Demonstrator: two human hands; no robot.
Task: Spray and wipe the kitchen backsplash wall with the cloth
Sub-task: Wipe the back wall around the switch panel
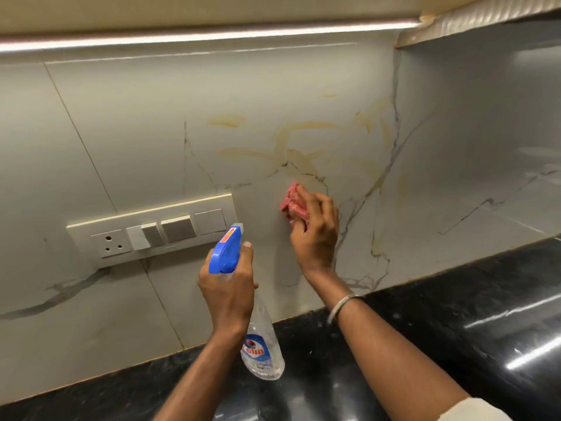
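Observation:
The backsplash wall (273,95) is pale marble-look tile with grey veins and yellowish smears above and around the middle. My right hand (317,230) presses a crumpled pink cloth (290,202) flat against the wall just below the smears. My left hand (229,287) grips a clear spray bottle (262,344) by its neck, the blue trigger head (226,250) pointing up and toward the wall, a finger resting along the trigger. The bottle hangs above the counter, a little left of the cloth.
A cream switch panel (151,229) with a socket and several switches sits on the wall to the left of the bottle. A glossy black stone counter (455,323) runs along the bottom. An LED strip (212,34) glows under the upper cabinet. The wall turns a corner at the right.

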